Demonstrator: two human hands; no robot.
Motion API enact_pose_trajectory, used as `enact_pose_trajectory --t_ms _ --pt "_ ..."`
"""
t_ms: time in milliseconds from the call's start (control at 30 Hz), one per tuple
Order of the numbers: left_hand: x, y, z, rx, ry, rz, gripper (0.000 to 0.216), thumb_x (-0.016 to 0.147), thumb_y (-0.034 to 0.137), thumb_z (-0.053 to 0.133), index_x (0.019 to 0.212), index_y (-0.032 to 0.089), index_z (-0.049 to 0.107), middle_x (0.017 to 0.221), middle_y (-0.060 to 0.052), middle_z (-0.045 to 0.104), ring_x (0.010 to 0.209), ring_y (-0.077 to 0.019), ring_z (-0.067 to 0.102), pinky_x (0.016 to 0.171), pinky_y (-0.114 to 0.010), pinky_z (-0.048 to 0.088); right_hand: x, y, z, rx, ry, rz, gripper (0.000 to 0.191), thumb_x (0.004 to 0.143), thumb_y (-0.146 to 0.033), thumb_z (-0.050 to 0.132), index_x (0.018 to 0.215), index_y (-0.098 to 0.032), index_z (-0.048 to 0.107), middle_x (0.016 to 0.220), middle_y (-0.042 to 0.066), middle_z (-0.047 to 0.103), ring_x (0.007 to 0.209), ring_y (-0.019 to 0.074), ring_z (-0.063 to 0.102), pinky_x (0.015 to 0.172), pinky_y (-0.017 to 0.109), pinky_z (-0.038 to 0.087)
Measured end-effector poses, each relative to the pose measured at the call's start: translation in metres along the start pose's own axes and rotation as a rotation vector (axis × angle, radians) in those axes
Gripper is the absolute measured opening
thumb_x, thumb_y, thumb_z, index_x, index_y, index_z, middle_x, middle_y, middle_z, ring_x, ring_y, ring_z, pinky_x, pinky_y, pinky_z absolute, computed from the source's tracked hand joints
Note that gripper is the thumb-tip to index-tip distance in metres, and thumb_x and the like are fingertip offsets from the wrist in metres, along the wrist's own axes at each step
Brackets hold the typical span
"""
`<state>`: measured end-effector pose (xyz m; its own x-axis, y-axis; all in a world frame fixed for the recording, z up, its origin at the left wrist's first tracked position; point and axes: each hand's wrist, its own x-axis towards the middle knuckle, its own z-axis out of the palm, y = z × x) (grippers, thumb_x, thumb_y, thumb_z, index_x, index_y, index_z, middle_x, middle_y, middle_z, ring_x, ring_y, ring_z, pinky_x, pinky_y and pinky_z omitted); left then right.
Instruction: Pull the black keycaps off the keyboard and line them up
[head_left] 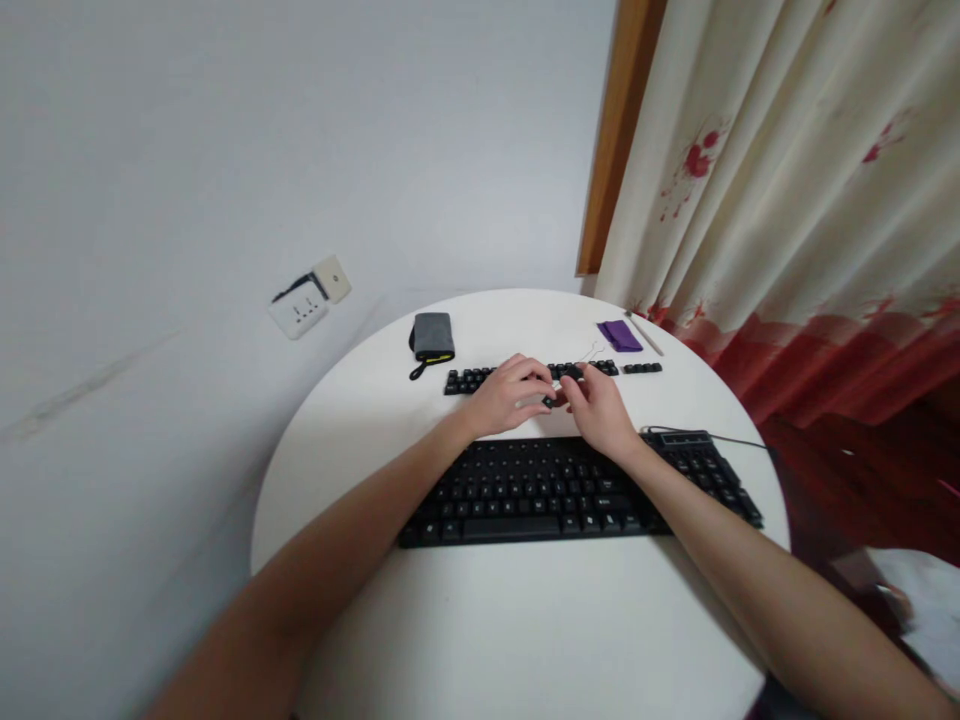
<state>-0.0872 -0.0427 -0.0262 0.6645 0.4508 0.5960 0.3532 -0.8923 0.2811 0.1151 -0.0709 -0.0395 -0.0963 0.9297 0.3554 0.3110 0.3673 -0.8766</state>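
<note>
Over the back edge of the black keyboard point(517, 488), both hands are close together. My left hand point(511, 396) has its fingers curled round a small black keycap point(550, 402). My right hand point(600, 408) is closed in a pinch beside it, near a small dark piece whose kind I cannot make out. Loose black keycaps point(466, 380) stand in rows just behind the hands, partly covered by them. A short separate row of keycaps point(643, 368) lies to the right. Some upper keys of the keyboard are hidden under my right hand and forearm.
On the round white table point(337, 440), a grey folded cloth or pouch point(433, 335) lies at the back left. A purple cloth point(619, 336), a thin stick-like tool point(645, 334) and a thin wire tool point(592, 351) lie back right. The keyboard's cable point(739, 441) runs off the right edge.
</note>
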Motion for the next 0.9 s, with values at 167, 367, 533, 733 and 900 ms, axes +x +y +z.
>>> enact_pose_trajectory --t_ms 167,367,533,733,900 --pt "0.003 0.000 -0.007 0.004 0.144 -0.185 0.015 0.082 0.032 0.078 0.092 0.023 0.073 0.106 -0.006 0.059 0.106 -0.0219 0.054 0.101 -0.041 0.044 0.003 -0.003 -0.005 0.032 0.075 0.078 0.021 0.094 -0.040 0.050 0.095 -0.019 0.053 0.071 0.008 0.074 0.066 0.0224 0.072 0.067 0.035 0.056" --pt "0.006 -0.016 -0.043 0.252 0.067 -0.519 0.015 0.077 0.028 0.081 0.091 0.027 0.077 0.126 -0.004 0.052 0.115 -0.0249 0.047 0.109 -0.048 0.035 0.007 -0.013 -0.012 0.093 0.123 0.116 0.019 0.092 -0.039 0.052 0.089 -0.020 0.054 0.075 0.010 0.076 0.068 0.0220 0.073 0.067 0.034 0.056" --pt "0.015 -0.019 -0.059 0.351 0.071 -0.649 0.015 0.076 0.035 0.082 0.090 0.029 0.078 0.130 -0.003 0.052 0.118 -0.0277 0.046 0.107 -0.050 0.034 0.012 -0.016 -0.019 0.135 0.153 0.126 0.017 0.090 -0.036 0.053 0.086 -0.020 0.054 0.073 0.010 0.075 0.067 0.0213 0.073 0.066 0.033 0.055" --pt "0.036 -0.003 -0.012 0.342 -0.155 -0.526 0.019 0.072 0.039 0.085 0.086 0.029 0.077 0.131 -0.004 0.053 0.123 -0.0315 0.042 0.100 -0.050 0.037 0.018 -0.014 -0.024 0.180 0.189 0.142 0.017 0.089 -0.036 0.054 0.083 -0.020 0.054 0.072 0.009 0.075 0.066 0.0222 0.073 0.066 0.033 0.056" --pt "0.031 -0.007 0.022 0.355 -0.238 -0.532 0.016 0.075 0.038 0.083 0.087 0.028 0.078 0.133 -0.006 0.051 0.124 -0.0328 0.041 0.098 -0.051 0.038 0.020 -0.015 -0.028 0.199 0.200 0.141 0.015 0.088 -0.035 0.054 0.084 -0.020 0.055 0.072 0.008 0.075 0.065 0.0221 0.072 0.065 0.033 0.055"
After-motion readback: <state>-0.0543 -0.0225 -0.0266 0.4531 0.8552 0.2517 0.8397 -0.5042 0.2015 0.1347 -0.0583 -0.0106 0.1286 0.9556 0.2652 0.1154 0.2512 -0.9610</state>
